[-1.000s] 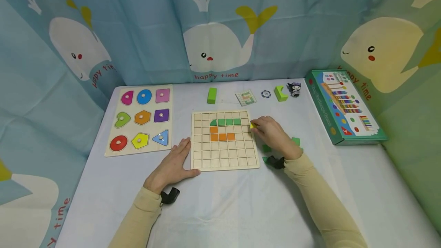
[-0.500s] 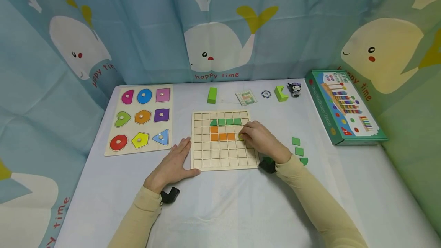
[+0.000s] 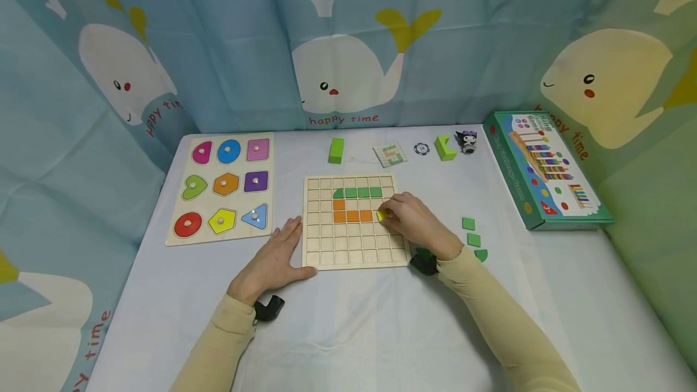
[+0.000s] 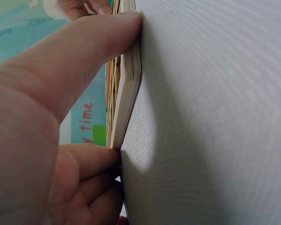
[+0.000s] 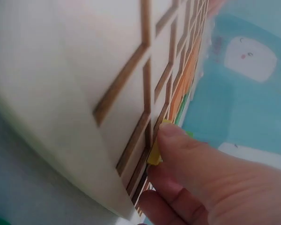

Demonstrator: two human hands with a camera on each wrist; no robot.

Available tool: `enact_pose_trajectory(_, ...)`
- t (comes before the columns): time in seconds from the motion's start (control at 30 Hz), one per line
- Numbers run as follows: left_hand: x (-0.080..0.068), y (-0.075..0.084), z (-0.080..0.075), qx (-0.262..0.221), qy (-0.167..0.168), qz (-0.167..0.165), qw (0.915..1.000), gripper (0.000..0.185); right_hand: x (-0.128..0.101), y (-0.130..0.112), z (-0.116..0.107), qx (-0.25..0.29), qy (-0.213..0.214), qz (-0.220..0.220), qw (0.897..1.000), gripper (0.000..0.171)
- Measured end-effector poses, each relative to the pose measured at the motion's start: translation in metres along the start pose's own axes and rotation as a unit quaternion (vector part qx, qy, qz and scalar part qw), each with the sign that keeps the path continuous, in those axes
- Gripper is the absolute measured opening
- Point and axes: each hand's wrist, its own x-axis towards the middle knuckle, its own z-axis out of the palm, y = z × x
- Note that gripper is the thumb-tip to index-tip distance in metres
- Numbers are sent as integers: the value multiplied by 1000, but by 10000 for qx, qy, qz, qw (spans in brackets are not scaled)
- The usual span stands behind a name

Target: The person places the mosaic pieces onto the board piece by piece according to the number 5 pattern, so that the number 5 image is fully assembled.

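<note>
A wooden grid board [image 3: 355, 258] lies at mid-table, with a row of green tiles [image 3: 363, 192] and several orange tiles [image 3: 353, 216] set in its cells. Between thumb and fingers my right hand [image 3: 418, 222] pinches a small yellow tile [image 3: 380, 215] just right of the lower orange row. In the right wrist view the yellow tile [image 5: 154, 155] is tilted against the grid, partly covered by the thumb. My left hand [image 3: 272, 258] rests at the board's left side, fingers extended. Its thumb [image 4: 98, 40] touches the front corner of the board [image 4: 127, 93].
Loose green tiles [image 3: 474, 239] lie right of the right hand. A knobbed shape puzzle [image 3: 267, 198] is at left. Along the back are a green block [image 3: 336, 150], a pattern card [image 3: 389, 153], a chip [image 3: 422, 149], a notched block [image 3: 445, 147], a figurine [image 3: 467, 141] and a game box [image 3: 547, 168].
My right hand has carried the yellow tile from beyond the board's right edge left and nearer, to beside the lower orange row, where it has turned slightly. My left hand has stayed put.
</note>
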Motion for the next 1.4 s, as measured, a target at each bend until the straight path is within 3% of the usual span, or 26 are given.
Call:
enact_pose_trajectory(0.43,1,-1,1,-18,-14,-4,10000,106,7,-3,2,-132,29,-70,9999,18)
enact_pose_trajectory(0.7,0,-1,1,-58,-53,-58,10000,106,-4,5,-8,250,165,236,9993,21)
enact_pose_trajectory(1.13,1,-2,1,7,-95,-10,10000,107,-65,59,-55,326,1110,770,9903,25)
enact_pose_trajectory(1.4,0,-1,-1,30,-101,-48,9999,106,-104,81,-69,188,991,1367,9855,24)
